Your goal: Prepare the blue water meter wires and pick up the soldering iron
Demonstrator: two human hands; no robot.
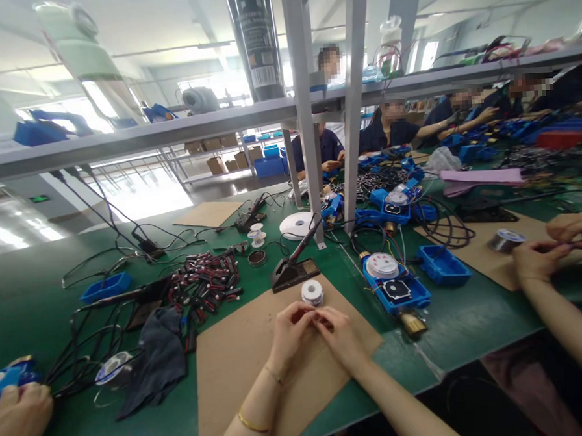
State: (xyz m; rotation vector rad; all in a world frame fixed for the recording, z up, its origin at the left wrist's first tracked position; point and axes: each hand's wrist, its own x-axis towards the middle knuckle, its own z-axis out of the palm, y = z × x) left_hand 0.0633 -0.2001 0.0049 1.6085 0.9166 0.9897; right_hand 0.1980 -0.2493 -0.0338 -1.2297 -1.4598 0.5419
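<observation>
The left hand point(290, 332) and right hand point(340, 336) meet fingertip to fingertip over the brown cardboard sheet point(240, 370) on the green bench point(41, 289), pinching something too small to tell. A small white solder spool point(313, 291) stands just beyond; bare cardboard lies towards the near edge.

2 hands point(290, 335) (1 solder spool point(312, 292))

You are sitting at a long green workbench point(41, 289) that is stretching away under a grey metal shelf point(169, 130) carried by upright posts point(302, 113). Daylight is pouring through wide windows point(138, 187) at the far left, glaring off the pale floor, while white ceiling beams are running overhead.
</observation>
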